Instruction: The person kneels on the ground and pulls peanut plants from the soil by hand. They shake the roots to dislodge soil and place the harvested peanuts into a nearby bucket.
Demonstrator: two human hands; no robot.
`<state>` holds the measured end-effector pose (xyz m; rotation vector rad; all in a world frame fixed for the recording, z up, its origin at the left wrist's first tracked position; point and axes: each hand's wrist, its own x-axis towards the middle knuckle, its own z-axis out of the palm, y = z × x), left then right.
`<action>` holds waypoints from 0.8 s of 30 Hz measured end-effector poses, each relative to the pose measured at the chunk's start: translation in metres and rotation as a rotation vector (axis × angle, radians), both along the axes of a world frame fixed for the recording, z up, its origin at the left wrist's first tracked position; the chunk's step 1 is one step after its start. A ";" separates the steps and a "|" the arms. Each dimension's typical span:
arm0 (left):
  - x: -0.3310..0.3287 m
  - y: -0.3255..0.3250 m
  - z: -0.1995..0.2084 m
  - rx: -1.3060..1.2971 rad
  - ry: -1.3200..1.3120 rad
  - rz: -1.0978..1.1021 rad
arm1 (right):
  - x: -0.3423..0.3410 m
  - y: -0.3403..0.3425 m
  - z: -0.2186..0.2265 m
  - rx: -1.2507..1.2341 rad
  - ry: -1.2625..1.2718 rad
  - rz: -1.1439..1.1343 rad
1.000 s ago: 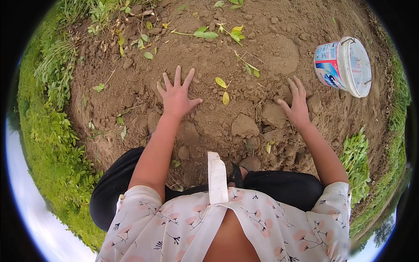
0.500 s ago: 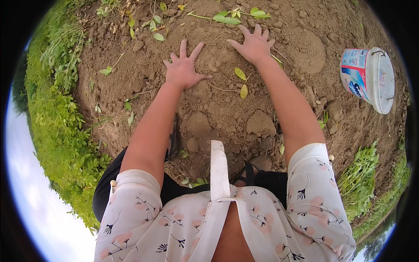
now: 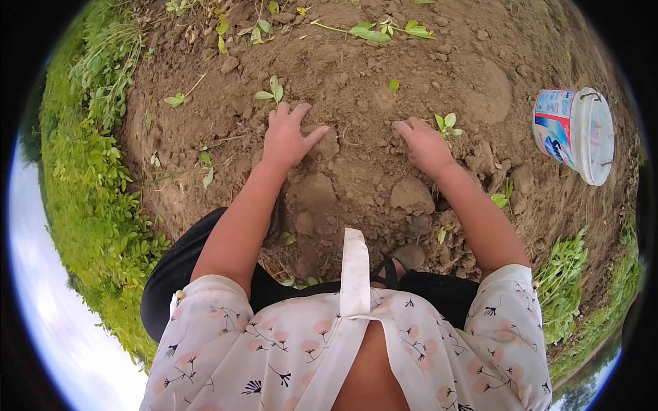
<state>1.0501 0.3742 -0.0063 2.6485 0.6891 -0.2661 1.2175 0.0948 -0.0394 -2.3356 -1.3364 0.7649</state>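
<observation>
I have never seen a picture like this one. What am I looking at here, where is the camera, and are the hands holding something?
This is one round fisheye picture from a camera worn on a person's head, looking down, so straight edges bend. No machine is here. The left hand and the right hand press flat on bare brown soil, holding nothing. Small green seedlings lie around them. A white bucket lies on its side at the right. Green weeds border the soil.

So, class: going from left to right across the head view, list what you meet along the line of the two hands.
Grass → left hand → soil mound → right hand → seedling → bucket lying on its side.
</observation>
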 end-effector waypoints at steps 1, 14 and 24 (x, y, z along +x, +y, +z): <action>-0.008 -0.001 -0.006 -0.027 -0.010 0.048 | 0.006 0.003 0.003 0.020 -0.035 -0.093; 0.003 -0.011 -0.018 -0.094 0.003 0.174 | 0.045 0.183 0.006 0.021 -0.265 -0.378; 0.010 -0.045 0.006 0.122 0.122 0.083 | -0.019 0.072 0.021 0.075 -0.173 0.037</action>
